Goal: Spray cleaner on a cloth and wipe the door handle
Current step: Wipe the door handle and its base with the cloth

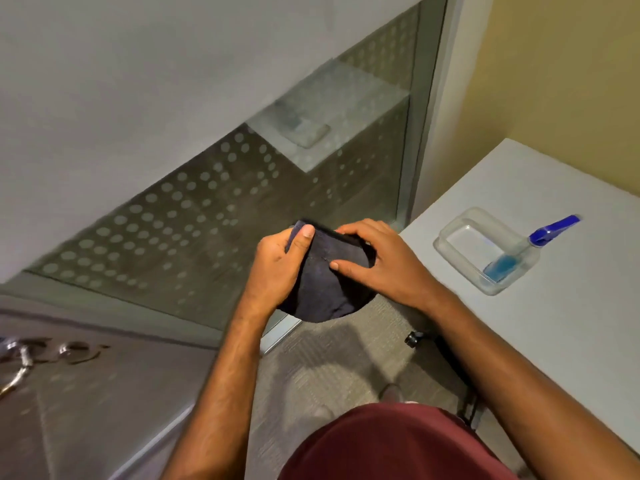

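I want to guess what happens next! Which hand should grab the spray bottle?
Probably the right hand. The spray bottle lies in a clear tray on the white table on that side. The left hand can keep gripping the dark cloth.

Matt dark cloth (329,282) soft in my hands, clear glossy plastic tray (460,233), translucent spray bottle (519,252) with shiny blue plastic nozzle, smooth matt white table (571,323), shiny metal door handle (20,358), frosted dotted glass (207,216)
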